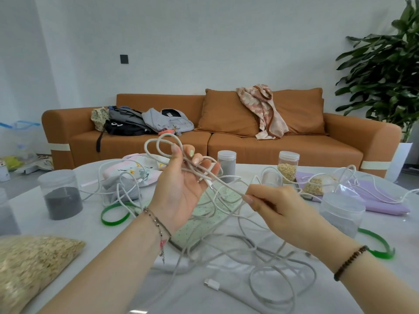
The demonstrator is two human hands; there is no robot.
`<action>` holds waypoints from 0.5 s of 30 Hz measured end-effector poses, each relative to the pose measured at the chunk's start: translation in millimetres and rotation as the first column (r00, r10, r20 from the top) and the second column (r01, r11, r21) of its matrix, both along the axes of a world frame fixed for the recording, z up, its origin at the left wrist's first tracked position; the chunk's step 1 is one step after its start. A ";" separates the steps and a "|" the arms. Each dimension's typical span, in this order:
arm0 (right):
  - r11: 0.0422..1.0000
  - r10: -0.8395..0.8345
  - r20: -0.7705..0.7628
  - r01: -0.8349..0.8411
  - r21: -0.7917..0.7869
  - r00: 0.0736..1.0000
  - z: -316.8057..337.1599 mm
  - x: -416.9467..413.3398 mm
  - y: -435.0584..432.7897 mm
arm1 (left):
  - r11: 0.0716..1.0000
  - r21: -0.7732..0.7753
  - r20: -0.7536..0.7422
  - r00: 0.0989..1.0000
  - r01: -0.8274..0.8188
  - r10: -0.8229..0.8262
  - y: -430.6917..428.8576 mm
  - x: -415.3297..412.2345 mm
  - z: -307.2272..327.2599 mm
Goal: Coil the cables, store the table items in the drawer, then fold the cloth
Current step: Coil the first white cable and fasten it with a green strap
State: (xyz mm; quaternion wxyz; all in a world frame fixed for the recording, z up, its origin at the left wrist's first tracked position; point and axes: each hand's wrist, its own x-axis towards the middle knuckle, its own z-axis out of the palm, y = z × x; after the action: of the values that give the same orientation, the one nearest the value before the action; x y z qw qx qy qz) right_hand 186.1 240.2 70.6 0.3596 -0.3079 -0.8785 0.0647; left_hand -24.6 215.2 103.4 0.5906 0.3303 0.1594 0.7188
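Observation:
My left hand [181, 189] is raised palm up over the table, fingers nearly straight, with loops of a white cable [163, 143] draped round them. My right hand [269, 200] pinches the same cable just right of the left palm. Its slack runs down into a tangle of white cables [260, 264] on the table, ending in a white plug [212, 284]. A mint dotted cloth [204, 218] lies under the hands. A lilac cloth [381, 200] is at the right, and a pink printed cloth [136, 171] sits behind the left hand.
Clear jars of dark powder [61, 196] [226, 162], a jar of grain [288, 166], a bag of grain [29, 268] and two green bands [114, 214] [376, 243] lie on the white table [68, 234]. An orange sofa [294, 146] and a plant [385, 71] stand behind.

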 end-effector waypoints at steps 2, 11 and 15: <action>1.000 -0.002 -0.002 0.002 -0.029 1.000 2.1 5.2 2.9 | 0.999 -0.005 0.061 0.997 0.047 -0.047 -0.9 -1.3 1.9; 0.998 -0.027 -0.230 0.039 0.046 0.973 12.8 12.8 7.8 | 0.977 -0.092 -0.056 0.978 0.194 -0.199 -0.5 -2.3 -1.3; 0.995 -0.011 -0.241 0.034 0.089 0.970 15.3 11.0 7.4 | 0.982 -0.120 -0.319 0.931 0.149 -0.180 -2.6 1.0 -4.6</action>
State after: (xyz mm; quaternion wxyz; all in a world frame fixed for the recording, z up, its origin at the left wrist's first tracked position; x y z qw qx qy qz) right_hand 197.0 247.6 85.9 0.4779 -0.2907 -0.8270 0.0566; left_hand -23.6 212.6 98.8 0.6287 0.4295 0.2609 0.5935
